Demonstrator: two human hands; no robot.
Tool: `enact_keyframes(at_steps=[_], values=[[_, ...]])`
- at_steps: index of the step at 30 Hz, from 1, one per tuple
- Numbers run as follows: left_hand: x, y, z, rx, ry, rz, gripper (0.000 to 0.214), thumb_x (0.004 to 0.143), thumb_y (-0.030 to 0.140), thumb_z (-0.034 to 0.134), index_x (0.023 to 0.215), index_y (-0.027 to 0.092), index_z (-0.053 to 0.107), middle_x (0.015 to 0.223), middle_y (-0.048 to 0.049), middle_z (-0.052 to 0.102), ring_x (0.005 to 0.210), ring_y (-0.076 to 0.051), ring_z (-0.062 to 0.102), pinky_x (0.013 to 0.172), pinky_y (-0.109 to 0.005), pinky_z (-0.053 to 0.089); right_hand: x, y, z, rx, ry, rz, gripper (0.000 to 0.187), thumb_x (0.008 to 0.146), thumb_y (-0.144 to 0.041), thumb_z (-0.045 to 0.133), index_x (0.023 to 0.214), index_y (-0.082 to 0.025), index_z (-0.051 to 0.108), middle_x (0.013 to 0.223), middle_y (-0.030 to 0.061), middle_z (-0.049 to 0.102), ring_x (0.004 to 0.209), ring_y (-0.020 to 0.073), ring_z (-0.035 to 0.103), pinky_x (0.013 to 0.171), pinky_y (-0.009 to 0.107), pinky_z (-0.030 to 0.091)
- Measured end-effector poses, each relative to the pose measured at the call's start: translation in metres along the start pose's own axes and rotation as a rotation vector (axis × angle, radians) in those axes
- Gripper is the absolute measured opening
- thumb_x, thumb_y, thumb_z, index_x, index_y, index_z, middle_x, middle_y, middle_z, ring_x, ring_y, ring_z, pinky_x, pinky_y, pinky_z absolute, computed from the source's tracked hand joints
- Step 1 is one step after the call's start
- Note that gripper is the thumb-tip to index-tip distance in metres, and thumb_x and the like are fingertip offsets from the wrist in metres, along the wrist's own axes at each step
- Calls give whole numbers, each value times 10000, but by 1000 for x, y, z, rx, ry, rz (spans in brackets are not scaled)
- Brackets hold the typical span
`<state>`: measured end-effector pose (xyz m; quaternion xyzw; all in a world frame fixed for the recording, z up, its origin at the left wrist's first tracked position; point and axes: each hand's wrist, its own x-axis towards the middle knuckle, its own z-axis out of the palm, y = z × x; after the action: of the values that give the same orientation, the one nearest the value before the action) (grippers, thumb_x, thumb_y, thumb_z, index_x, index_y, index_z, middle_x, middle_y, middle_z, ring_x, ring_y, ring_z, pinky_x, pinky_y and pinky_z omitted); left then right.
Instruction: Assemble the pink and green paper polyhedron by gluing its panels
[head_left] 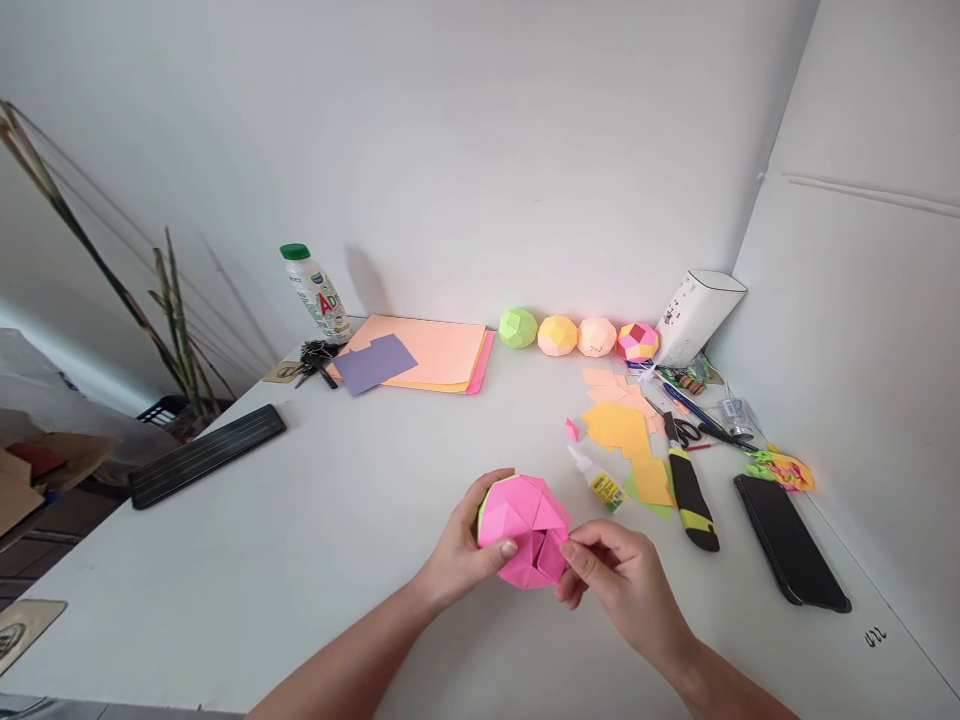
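Observation:
A faceted pink paper ball (pixel 523 505), with a strip of green at its left side, is held above the table in front of me. My left hand (pixel 461 545) wraps round its left side, thumb on the front. On the lower right of the ball is a gap with a folded pink flap beside it. My right hand (pixel 626 575) pinches the paper edge by this gap between thumb and fingertips. Its other fingers are curled and partly hidden. A small glue bottle (pixel 598 480) with a yellow label lies just beyond the ball.
Finished-looking paper balls, one green (pixel 517 328), stand along the wall. Paper scraps (pixel 619 425), a utility knife (pixel 691 500), scissors (pixel 684 430) and a phone (pixel 791 540) lie right. Coloured sheets (pixel 442 350), a white bottle (pixel 315 290) and a black bar (pixel 208 453) are left.

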<state>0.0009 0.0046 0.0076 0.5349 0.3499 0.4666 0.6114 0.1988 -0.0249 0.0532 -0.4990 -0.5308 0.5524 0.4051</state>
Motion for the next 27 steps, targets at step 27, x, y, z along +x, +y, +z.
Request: enact_keyframes(at_steps=[27], values=[[1, -2, 1, -23, -73, -90, 766, 736, 613, 684, 1311, 206, 385, 1123, -99, 603, 963, -241, 599, 806, -359, 518, 3, -2, -2, -33, -79, 53, 323, 824, -457, 646, 710, -155, 652, 545, 2, 586, 488, 110, 522, 451, 219, 414]])
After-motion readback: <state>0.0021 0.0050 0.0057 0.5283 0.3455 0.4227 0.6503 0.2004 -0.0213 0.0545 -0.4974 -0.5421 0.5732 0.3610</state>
